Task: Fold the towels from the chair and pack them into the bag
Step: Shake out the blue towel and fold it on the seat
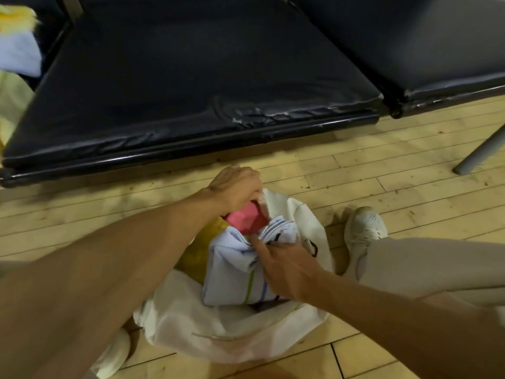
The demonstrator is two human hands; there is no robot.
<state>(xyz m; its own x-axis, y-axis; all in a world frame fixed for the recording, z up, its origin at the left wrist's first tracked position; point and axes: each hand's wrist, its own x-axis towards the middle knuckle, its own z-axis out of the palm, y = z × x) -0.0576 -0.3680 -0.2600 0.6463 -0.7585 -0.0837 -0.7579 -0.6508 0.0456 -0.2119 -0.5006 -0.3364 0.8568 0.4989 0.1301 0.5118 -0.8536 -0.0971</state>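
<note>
The left hand (235, 187) clamped its curled fingers on the pink towel (246, 220) at the far rim of the bag (218, 332), which lay on the floor before the chair (191, 77). The right hand (284, 266) gripped the bunched far end of the blue towel (232, 274), index finger extended. The pink towel probably needed pushing straight down beside it, with the mouth held wide. The blue towel's long axis ran from the person toward the chair, striped end nearest.

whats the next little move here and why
Probably push the pink towel down into the white bag, beside the pale striped towel. The left hand grips it at the bag's mouth, sticking up above the others, while the right hand holds the striped towel. More unpacked towels lie at upper left.
</note>
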